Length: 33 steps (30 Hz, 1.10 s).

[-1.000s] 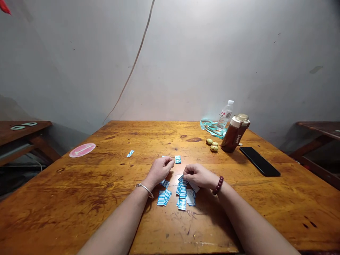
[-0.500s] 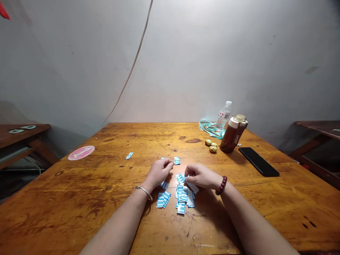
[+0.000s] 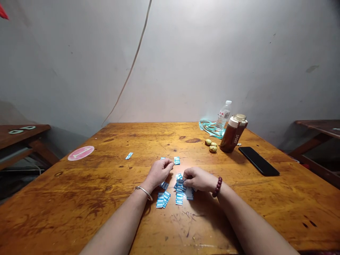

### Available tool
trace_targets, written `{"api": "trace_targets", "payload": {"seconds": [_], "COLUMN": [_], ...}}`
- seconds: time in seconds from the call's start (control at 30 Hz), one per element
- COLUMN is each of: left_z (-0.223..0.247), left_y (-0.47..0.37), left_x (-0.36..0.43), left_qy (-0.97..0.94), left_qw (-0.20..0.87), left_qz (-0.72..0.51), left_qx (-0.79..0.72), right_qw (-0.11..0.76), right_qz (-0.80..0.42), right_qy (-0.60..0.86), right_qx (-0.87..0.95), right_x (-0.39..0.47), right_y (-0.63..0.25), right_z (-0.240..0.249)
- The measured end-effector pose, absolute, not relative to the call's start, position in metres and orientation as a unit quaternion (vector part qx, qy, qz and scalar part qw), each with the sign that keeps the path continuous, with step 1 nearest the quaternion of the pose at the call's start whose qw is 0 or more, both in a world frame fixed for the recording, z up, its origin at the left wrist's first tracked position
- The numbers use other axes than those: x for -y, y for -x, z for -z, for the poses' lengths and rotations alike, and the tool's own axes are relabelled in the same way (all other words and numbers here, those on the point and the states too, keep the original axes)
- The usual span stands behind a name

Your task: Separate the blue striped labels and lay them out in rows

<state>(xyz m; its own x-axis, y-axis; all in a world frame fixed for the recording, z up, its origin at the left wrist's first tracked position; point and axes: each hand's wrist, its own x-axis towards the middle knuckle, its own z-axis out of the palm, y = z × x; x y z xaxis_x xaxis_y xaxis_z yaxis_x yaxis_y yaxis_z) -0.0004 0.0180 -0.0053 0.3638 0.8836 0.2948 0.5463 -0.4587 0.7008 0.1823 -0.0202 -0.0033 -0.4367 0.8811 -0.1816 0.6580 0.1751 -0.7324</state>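
Small blue-and-white paper cards [image 3: 179, 197] lie in a loose, overlapping pile in the middle of the wooden table [image 3: 111, 219]. At the pile's right side, my right hand [image 3: 200, 179] is closed, thumb and forefinger pressed onto the cards. My left hand [image 3: 160, 171] is above the table with its fingertips pinched; whatever is between them, if anything, cannot be made out. Below its wrist is a fanned group of cards [image 3: 163, 199], and another card [image 3: 164, 185] is partly hidden by that hand. Just beyond the fingers sits a single card [image 3: 176, 160].
One more card [image 3: 129, 156] lies farther left, near a round pink disc [image 3: 81, 153]. On the right are a black phone [image 3: 259, 161], a brown sport bottle [image 3: 233, 134], a clear water bottle [image 3: 224, 116], a teal lanyard [image 3: 208, 128] and three small yellowish round objects [image 3: 213, 149].
My right hand has shifted slightly left, and the card pile has been drawn closer together, its near edge moving away from me. My left hand stays in place.
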Motion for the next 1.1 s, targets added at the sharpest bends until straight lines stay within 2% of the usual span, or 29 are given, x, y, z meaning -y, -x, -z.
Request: {"api": "trace_targets", "payload": {"seconds": [0.13,0.3,0.43,0.6,0.7,1.1], "left_z": [0.003,0.003,0.005,0.005,0.006,0.007], "left_y": [-0.002,-0.006,-0.007,-0.006,-0.007,-0.001], "left_x": [-0.014,-0.007,-0.008,-0.011,-0.011,-0.019], "left_qy": [-0.789,-0.804,-0.81,-0.821,-0.822,-0.754], "left_qw": [0.29,0.358,0.314,0.232,0.227,0.227], "left_qz": [-0.328,-0.273,-0.279,-0.288,-0.273,-0.356], "left_qx": [-0.43,-0.389,-0.408,-0.435,-0.444,-0.503], "right_qw": [0.174,0.135,0.116,0.199,0.201,0.168], "right_qz": [-0.458,-0.474,-0.419,-0.225,-0.152,-0.154], "right_qy": [0.511,0.507,0.511,0.584,0.584,0.579], "right_qx": [0.706,0.707,0.742,0.754,0.772,0.783], "right_x": [0.018,0.017,0.016,0.015,0.016,0.012], "right_y": [-0.185,-0.193,-0.198,-0.185,-0.172,-0.169], "right_z": [0.001,0.003,0.005,0.004,0.007,0.013]}}
